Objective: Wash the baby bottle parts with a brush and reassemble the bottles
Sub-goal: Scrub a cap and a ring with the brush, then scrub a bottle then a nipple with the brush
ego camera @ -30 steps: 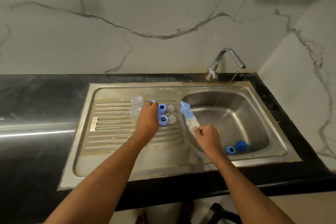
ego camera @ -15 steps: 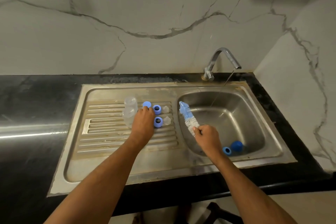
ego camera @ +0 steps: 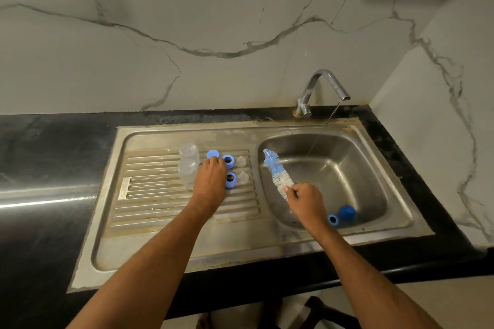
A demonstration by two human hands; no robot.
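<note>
The left hand (ego camera: pixel 211 177) is resting palm-down on the ribbed drainboard (ego camera: pixel 149 195), its fingers curled onto a blue cap (ego camera: pixel 213 154) beside two clear bottles (ego camera: pixel 188 165); whether they are actually pinching it I cannot tell. Just right of it two blue rings (ego camera: pixel 229 161) and two clear nipples (ego camera: pixel 242 169) are lying. The right hand (ego camera: pixel 307 201) is gripping the bottle brush (ego camera: pixel 276 171), fingers clamped on its handle, bristles pointing up-left over the basin (ego camera: pixel 369 168). A thin stream is running from the tap (ego camera: pixel 320 88). Another blue ring (ego camera: pixel 333 219) and blue cover (ego camera: pixel 346 212) are sitting in the basin.
</note>
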